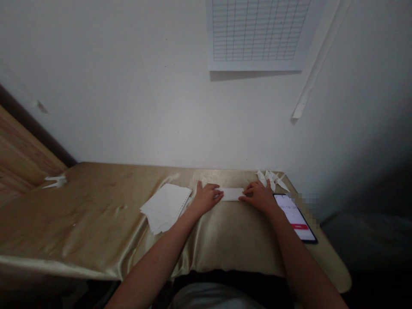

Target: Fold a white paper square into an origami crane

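A folded white strip of paper (232, 194) lies crosswise on the gold cloth between my hands. My left hand (206, 198) grips its left end, fingertips and thumb close together on the paper. At the other end my right hand (259, 196) holds the strip in the same way, with its fingers bent over the edge. To the left of my left forearm rests a stack of white paper sheets (165, 208) with one perforated edge. Just beyond my right hand are folded white paper pieces (272, 178), partly hidden by it.
A phone (298, 221) with a lit screen lies beside my right forearm. The gold cloth (96, 214) is wrinkled near the paper stack. Another white paper piece (55, 182) lies at the far left. A wall (128, 107) with a printed grid sheet (257, 34) rises behind the table.
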Available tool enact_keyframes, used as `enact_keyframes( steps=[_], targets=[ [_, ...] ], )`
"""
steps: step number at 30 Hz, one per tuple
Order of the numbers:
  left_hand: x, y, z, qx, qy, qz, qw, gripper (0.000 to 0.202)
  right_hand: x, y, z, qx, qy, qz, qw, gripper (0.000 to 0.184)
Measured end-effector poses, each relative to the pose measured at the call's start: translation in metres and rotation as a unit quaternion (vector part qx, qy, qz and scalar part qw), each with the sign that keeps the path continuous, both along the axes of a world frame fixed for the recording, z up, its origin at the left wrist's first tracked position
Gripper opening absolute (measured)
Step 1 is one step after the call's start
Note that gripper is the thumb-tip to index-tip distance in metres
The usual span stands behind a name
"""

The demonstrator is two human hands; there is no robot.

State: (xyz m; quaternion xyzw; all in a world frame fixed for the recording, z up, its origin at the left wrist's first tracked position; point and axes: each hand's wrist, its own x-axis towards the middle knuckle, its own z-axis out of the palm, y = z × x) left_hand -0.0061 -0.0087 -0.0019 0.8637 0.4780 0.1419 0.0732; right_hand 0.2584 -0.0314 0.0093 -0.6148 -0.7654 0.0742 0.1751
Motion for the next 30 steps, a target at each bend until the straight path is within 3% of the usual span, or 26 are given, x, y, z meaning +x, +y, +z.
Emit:
enact_keyframes(
  steps=[12,21,30],
  targets=[
    [0.009,-0.002,-0.006,0.046,-0.008,0.019,0.999,0.024,-0.001,0.001,-0.001,0.006,-0.004,-0.01,1.0,0.028],
    [0.011,0.003,-0.008,0.044,0.007,-0.023,0.999,0.022,-0.004,0.0,0.001,-0.01,-0.023,-0.026,0.999,0.02],
    [0.012,-0.002,-0.007,0.019,-0.012,0.021,1.0,0.027,-0.007,0.0,0.0,-0.01,-0.043,-0.035,0.998,0.022]
  ],
)
